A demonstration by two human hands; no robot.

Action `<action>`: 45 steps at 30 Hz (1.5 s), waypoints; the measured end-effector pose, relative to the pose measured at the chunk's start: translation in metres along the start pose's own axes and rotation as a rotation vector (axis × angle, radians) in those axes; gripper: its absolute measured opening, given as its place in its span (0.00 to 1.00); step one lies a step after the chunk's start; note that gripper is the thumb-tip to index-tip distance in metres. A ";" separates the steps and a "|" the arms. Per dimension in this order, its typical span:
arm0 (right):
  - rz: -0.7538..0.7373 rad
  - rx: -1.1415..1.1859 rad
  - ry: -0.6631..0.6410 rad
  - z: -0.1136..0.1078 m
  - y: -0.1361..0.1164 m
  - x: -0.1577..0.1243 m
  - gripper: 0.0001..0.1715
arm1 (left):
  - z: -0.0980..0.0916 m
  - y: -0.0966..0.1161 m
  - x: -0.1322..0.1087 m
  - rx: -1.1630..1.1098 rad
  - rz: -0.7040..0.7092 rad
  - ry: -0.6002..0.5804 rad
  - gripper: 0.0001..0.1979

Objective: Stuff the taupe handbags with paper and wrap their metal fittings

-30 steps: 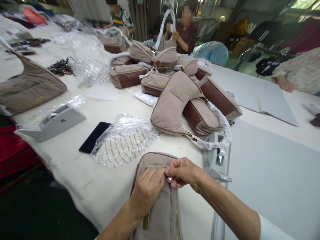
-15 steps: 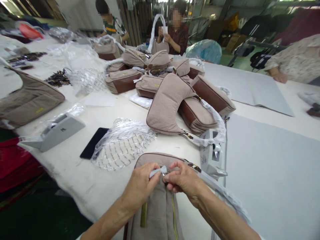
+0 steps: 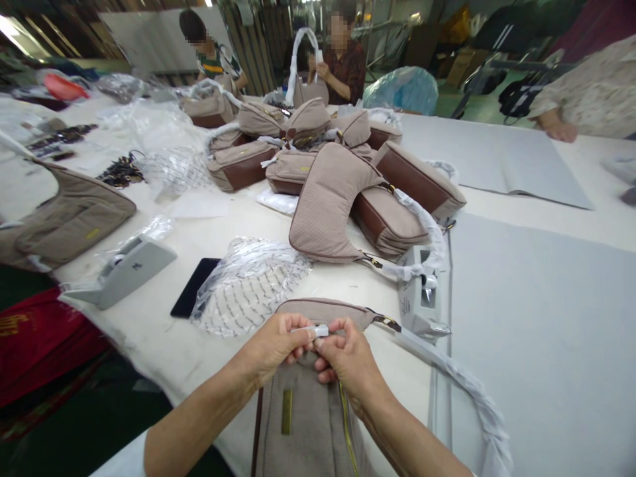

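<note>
A taupe handbag (image 3: 305,424) with a gold zip and a small gold plate lies at the table's near edge. Over its top, my left hand (image 3: 271,346) and my right hand (image 3: 348,361) both pinch a small white paper strip (image 3: 314,329) between thumb and fingers. The strip appears wrapped round something at the bag's zip, which the fingers hide. The bag's strap (image 3: 462,387), wrapped in white paper, runs off to the right.
A clear printed plastic bag (image 3: 248,285), a black phone (image 3: 195,287) and two grey tape dispensers (image 3: 126,268) (image 3: 422,298) lie near. A pile of taupe-and-brown bags (image 3: 348,179) fills the middle. Three people work at the far and right sides.
The white strip has come into view between my fingers and now lies flat between both hands. The view has shifted, so the bag sits lower and more of its wrapped strap shows.
</note>
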State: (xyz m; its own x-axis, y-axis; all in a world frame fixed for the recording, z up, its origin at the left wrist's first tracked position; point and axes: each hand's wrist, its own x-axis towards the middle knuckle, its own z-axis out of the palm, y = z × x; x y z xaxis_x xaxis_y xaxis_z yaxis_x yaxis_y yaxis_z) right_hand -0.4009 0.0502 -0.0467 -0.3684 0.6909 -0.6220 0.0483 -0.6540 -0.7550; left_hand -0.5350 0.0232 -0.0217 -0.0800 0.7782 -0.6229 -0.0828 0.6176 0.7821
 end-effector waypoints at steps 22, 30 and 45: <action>-1.157 -1.126 0.324 -0.009 0.024 0.022 0.13 | 0.002 0.001 0.011 -0.268 -0.172 0.003 0.16; -1.136 -1.411 0.173 -0.011 0.015 0.031 0.06 | -0.001 -0.002 0.012 -0.359 -0.195 0.012 0.20; -0.999 -1.434 0.067 -0.013 0.014 0.036 0.07 | 0.008 -0.010 0.012 -0.240 -0.077 0.017 0.28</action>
State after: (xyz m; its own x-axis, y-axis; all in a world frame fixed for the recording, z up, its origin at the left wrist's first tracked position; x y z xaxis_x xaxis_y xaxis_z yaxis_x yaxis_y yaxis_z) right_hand -0.4017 0.0701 -0.0820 -0.7321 0.6578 0.1768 0.5712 0.7343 -0.3669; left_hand -0.5270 0.0267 -0.0370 -0.0807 0.7265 -0.6824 -0.3222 0.6289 0.7076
